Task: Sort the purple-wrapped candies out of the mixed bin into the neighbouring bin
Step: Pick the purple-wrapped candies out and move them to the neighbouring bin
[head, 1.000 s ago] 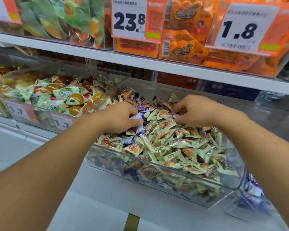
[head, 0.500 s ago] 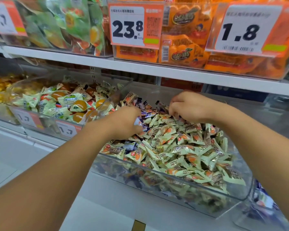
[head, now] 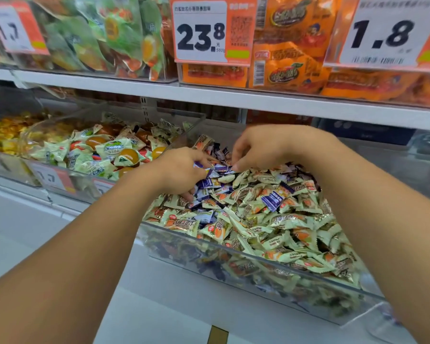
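Reaching in from the lower corners, both bare forearms angle up and inward to meet over the far left part of the clear mixed bin [head: 246, 254]. Left hand [head: 181, 170] is knuckles up, wrist a little bent, fingers curled down round a clutch of purple-wrapped candies [head: 210, 181]; several purple wrappers poke out past its fingertips, thumb side toward the right hand. Right hand [head: 261, 147] is palm down and arched, fingers bent and close together, thumb and forefinger tips pinching at a purple wrapper at the top of the pile, just beside the left hand's bunch. Hands near each other; cannot tell if they touch.

More purple candies lie loose among the pale green-wrapped candies [head: 283, 219] filling the bin, one clear purple piece [head: 273, 198] right of centre, others toward the back left. Neighbouring bin [head: 392, 326] on the right shows only as a clear corner at the frame's lower right, contents blurred.

Left of the mixed bin, another clear bin [head: 60, 175] holds bigger green and orange sweets. Shelf [head: 233, 98] above carries orange packets and price tags reading 23.8 [head: 200, 33] and 1.8 [head: 382, 33].
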The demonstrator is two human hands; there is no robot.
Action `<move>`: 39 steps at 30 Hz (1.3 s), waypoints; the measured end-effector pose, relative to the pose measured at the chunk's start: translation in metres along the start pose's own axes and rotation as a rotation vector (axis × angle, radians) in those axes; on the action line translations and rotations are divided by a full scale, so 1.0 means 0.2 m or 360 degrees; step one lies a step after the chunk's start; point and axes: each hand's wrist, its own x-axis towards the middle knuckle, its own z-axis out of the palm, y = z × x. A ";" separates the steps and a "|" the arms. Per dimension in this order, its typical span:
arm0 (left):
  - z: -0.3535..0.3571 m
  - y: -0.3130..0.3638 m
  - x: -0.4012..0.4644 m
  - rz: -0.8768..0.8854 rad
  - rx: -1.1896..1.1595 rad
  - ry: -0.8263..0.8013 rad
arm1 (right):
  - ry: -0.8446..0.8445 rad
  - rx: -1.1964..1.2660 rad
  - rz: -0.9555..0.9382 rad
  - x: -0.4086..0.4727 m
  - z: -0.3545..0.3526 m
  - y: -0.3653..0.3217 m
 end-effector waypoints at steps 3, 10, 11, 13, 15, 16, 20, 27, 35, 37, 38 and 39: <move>0.00 0.01 0.00 0.0023 0.0166 0.0051 | -0.0021 0.0036 -0.0082 -0.09 -0.04 0.00; 0.00 0.03 0.01 0.0072 0.0121 0.0102 | -0.0419 -0.0189 0.0130 -0.23 0.02 0.03; 0.00 0.03 0.01 0.0084 0.0159 0.0125 | -0.0378 -0.0182 0.0117 -0.22 0.02 0.04; -0.01 0.04 0.00 0.0093 0.0209 0.0187 | -0.0270 -0.0116 0.0092 -0.21 -0.02 0.06; -0.01 0.04 -0.01 0.0104 0.0242 0.0257 | -0.0111 0.0016 0.0074 -0.18 -0.06 0.06; -0.01 0.04 -0.01 0.0123 0.0277 0.0285 | -0.0002 0.0057 0.0056 -0.15 -0.05 0.04; -0.01 0.02 -0.03 0.0150 0.0503 0.0234 | 0.0372 0.0047 0.0049 0.06 0.08 -0.06; 0.01 -0.01 0.00 0.0173 0.0731 0.0222 | 0.0131 -0.0123 0.0294 0.22 0.19 -0.08; 0.07 0.00 0.07 0.0174 0.0793 0.0225 | -0.0047 -0.0108 0.0126 0.13 0.11 -0.02; 0.07 0.01 0.08 0.0138 0.0786 0.0207 | -0.0036 -0.0070 0.0085 0.09 0.08 -0.01; 0.07 0.01 0.08 0.0132 0.0781 0.0193 | -0.0011 -0.0042 0.0078 0.08 0.06 0.00; 0.07 0.02 0.09 0.0130 0.0772 0.0178 | 0.0025 0.0001 0.0082 0.07 0.06 0.01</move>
